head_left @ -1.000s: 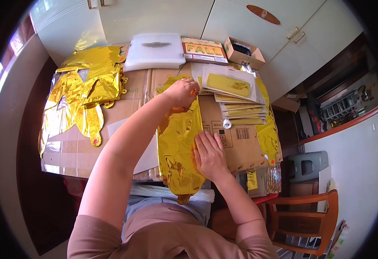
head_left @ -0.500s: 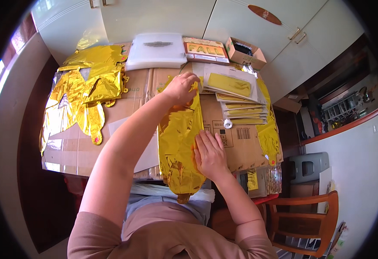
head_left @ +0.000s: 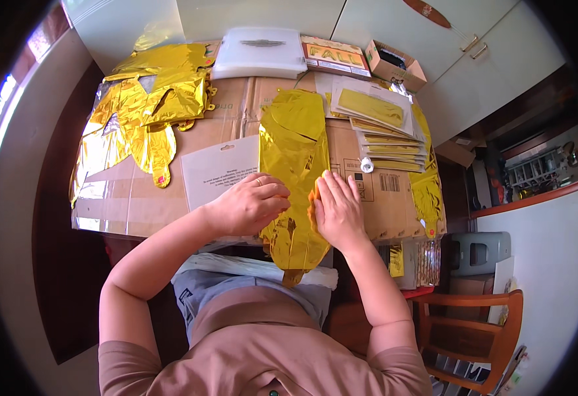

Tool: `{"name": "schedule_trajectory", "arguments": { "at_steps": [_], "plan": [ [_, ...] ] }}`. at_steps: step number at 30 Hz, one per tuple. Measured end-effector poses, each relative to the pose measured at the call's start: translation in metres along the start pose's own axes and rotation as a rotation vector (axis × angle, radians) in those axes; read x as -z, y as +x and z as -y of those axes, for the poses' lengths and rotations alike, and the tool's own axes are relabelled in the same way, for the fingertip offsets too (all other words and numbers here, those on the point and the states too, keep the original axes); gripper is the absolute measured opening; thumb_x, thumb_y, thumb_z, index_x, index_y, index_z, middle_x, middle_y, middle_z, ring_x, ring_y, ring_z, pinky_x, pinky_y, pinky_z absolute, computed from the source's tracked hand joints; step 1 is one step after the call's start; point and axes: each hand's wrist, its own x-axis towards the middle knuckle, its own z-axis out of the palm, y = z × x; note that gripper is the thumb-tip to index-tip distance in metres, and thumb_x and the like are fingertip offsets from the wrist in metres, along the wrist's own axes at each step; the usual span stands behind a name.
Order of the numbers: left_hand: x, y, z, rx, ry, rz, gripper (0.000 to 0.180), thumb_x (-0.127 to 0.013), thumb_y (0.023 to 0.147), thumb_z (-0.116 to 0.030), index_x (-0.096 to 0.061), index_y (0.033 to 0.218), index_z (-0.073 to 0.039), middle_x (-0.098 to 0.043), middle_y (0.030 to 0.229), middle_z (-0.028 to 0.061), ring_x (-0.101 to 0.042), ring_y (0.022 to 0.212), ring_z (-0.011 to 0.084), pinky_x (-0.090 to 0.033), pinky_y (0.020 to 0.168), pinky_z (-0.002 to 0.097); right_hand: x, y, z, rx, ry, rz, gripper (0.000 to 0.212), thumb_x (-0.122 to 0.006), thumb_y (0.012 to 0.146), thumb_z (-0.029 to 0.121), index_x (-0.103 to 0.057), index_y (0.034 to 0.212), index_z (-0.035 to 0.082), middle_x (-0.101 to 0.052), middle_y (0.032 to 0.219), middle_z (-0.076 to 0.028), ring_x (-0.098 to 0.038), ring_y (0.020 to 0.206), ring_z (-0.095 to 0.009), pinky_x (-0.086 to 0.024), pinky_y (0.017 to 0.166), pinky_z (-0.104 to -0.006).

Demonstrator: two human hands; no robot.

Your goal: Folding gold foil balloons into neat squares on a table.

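A long flat gold foil balloon (head_left: 293, 158) lies lengthwise before me, its rounded lower end hanging over the table's near edge. My left hand (head_left: 253, 203) is at its lower left edge, fingers curled and drawn together; whether foil is pinched in them is hidden. My right hand (head_left: 339, 208) rests along the balloon's right edge with its fingers stretched out. Orange reflections show in the foil beside that thumb. Left of the balloon lies a pale printed plastic bag (head_left: 213, 165) with a hang hole, partly under my left forearm.
More gold foil balloons (head_left: 154, 109) are heaped at the left. Packed gold foil sheets in clear sleeves (head_left: 388, 135) are stacked at the right, by a small white roll (head_left: 366, 165). Clear bags (head_left: 259, 56), a flat box (head_left: 335, 56) and an open carton (head_left: 394, 66) line the back.
My left hand has come down from the balloon's far end to its lower left edge. The right hand stays along the right edge. The view has shifted a little.
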Motion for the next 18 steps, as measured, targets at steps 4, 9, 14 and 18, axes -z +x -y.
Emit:
{"name": "schedule_trajectory", "arguments": {
  "at_steps": [4, 9, 14, 18],
  "plan": [
    [-0.004, -0.004, -0.004, -0.006, 0.024, 0.042, 0.03, -0.069, 0.08, -0.008, -0.069, 0.11, -0.005, -0.066, 0.119, 0.0111, -0.061, 0.116, 0.0304, -0.047, 0.102, 0.0443, 0.001, 0.001, -0.002, 0.0, -0.016, 0.0, 0.045, -0.063, 0.093, 0.022, -0.058, 0.13, -0.003, -0.058, 0.138, -0.021, -0.053, 0.131, -0.035, -0.03, 0.118, -0.0531],
    [-0.003, -0.006, -0.003, -0.021, 0.028, 0.059, 0.034, -0.066, 0.079, -0.009, -0.068, 0.112, -0.005, -0.066, 0.119, 0.0116, -0.061, 0.115, 0.0312, -0.046, 0.103, 0.0439, 0.008, 0.005, -0.003, -0.026, 0.011, 0.025, 0.042, -0.066, 0.091, 0.023, -0.061, 0.127, 0.001, -0.06, 0.136, -0.019, -0.054, 0.13, -0.034, -0.031, 0.118, -0.0524],
    [-0.004, -0.006, -0.005, -0.006, 0.025, 0.04, 0.036, -0.065, 0.078, -0.008, -0.066, 0.114, -0.004, -0.066, 0.118, 0.0116, -0.061, 0.114, 0.0317, -0.046, 0.102, 0.0436, 0.013, 0.008, -0.007, -0.002, 0.043, 0.021, 0.04, -0.07, 0.088, 0.022, -0.063, 0.123, 0.003, -0.062, 0.133, -0.017, -0.055, 0.127, -0.033, -0.033, 0.116, -0.0525],
    [-0.007, 0.004, -0.009, 0.0, 0.058, -0.028, 0.035, -0.067, 0.079, -0.01, -0.066, 0.114, -0.004, -0.066, 0.116, 0.0113, -0.061, 0.112, 0.0313, -0.047, 0.1, 0.0435, 0.013, 0.009, -0.007, 0.005, 0.054, 0.017, 0.04, -0.072, 0.086, 0.021, -0.063, 0.122, 0.003, -0.062, 0.13, -0.016, -0.056, 0.125, -0.033, -0.034, 0.116, -0.0526]
  ]
}}
